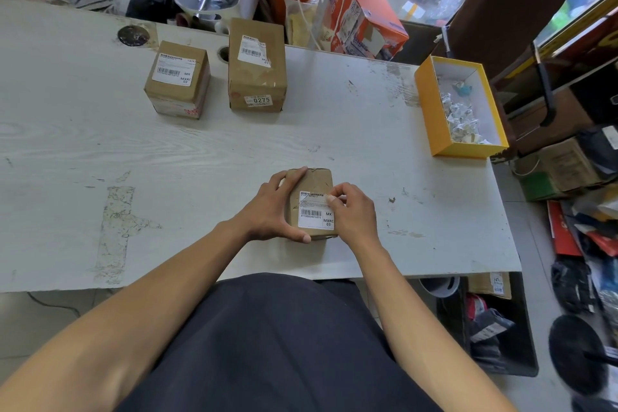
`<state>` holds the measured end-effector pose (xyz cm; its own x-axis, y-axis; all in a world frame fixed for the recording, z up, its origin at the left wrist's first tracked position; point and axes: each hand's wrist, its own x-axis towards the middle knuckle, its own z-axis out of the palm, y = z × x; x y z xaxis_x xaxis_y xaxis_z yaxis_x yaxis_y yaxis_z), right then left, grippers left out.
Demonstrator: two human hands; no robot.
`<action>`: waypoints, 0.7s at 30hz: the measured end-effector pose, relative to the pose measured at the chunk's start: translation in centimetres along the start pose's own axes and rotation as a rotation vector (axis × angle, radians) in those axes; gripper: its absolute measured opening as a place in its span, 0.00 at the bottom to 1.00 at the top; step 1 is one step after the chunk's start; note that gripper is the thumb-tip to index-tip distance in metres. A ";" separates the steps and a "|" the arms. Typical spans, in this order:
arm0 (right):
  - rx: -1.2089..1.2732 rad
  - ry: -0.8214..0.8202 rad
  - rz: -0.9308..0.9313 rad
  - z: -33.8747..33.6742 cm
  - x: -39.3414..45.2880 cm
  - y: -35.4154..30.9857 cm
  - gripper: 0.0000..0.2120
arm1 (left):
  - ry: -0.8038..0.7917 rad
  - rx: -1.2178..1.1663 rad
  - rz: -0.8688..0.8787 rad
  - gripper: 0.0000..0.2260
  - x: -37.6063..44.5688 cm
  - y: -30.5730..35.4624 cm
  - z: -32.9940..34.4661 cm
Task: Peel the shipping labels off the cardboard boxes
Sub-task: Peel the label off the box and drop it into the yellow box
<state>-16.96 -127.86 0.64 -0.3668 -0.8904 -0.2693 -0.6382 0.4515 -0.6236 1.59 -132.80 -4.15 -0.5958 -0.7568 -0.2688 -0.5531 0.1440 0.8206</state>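
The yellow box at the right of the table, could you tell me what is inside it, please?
The yellow box holds crumpled white paper scraps and a small blue item; whatever lies beneath them is covered.

So the worktop fills most of the frame, with one box sitting lower centre near its front edge, the left hand on its left side and the right hand on its right, fingertips at the label on top. Two more boxes sit side by side toward the upper left-centre, the smaller one left of the taller one, each with a label on top. An open tray holding paper scraps sits at the worktop's right edge.
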 end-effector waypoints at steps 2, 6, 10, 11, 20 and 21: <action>-0.002 0.001 0.001 0.0 0.0 0.0 0.04 | 0.000 0.005 0.002 0.60 0.0 0.0 0.0; -0.003 0.007 0.000 0.0 -0.1 -0.1 0.04 | 0.003 0.007 0.004 0.60 0.0 0.0 0.0; 0.000 0.007 0.002 0.0 -0.1 0.0 0.04 | 0.005 0.005 0.009 0.60 0.0 0.0 0.1; -0.003 0.007 0.001 0.0 -0.1 0.0 0.04 | 0.005 0.003 0.010 0.60 0.0 0.0 0.1; -0.002 0.007 0.001 0.1 -0.1 0.0 0.04 | 0.005 -0.001 0.004 0.60 -0.1 0.0 0.0; -0.004 0.006 -0.002 0.1 -0.1 0.0 0.05 | 0.006 -0.003 0.000 0.60 -0.1 0.0 0.0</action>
<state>-16.87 -127.76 0.60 -0.3698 -0.8909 -0.2637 -0.6415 0.4502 -0.6212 1.63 -132.73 -4.14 -0.5928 -0.7603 -0.2656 -0.5510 0.1423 0.8223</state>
